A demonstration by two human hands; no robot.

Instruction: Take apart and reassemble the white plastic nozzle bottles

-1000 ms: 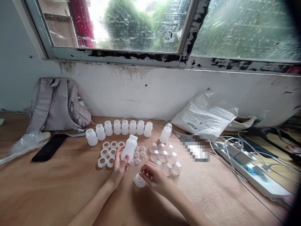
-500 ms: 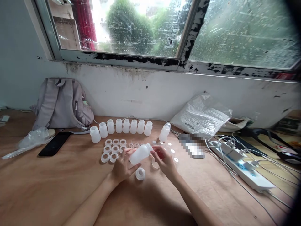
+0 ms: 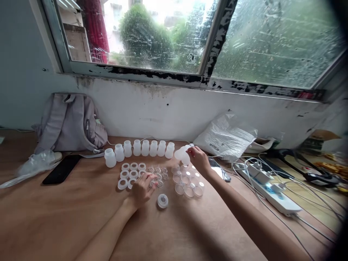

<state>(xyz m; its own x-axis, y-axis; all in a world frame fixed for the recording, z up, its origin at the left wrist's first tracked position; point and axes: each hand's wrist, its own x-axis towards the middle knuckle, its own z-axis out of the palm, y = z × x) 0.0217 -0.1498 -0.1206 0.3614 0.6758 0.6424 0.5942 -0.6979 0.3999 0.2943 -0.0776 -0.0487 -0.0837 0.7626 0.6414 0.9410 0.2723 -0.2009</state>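
Note:
My right hand [image 3: 199, 161] pinches a frosted white bottle [image 3: 179, 153] that is tilted, its neck end at the fingertips. The bottle overlaps another standing bottle [image 3: 186, 159], partly hidden behind it and my fingers. Nothing shows in my left hand [image 3: 143, 189], which hovers low with parted fingers over white rings [image 3: 133, 166] and small clear teats [image 3: 164, 170]. Nearer the front, a ring with a teat in it [image 3: 162, 201] rests on the table. Clear domed caps [image 3: 189, 191] form a group right of the teats. Several open bottles [image 3: 145, 148] stand in a row at the back.
A grey backpack [image 3: 72, 121], crumpled clear plastic [image 3: 40, 162] and a black phone [image 3: 62, 169] lie at the left. At the right are a silvery bag [image 3: 227, 136], another phone [image 3: 219, 169], and a white power strip [image 3: 277, 197] with trailing cables.
My right hand has carried the bottle back and to the right, beside the standing one. My left hand has let go of the bottle and come down by the rings and teats.

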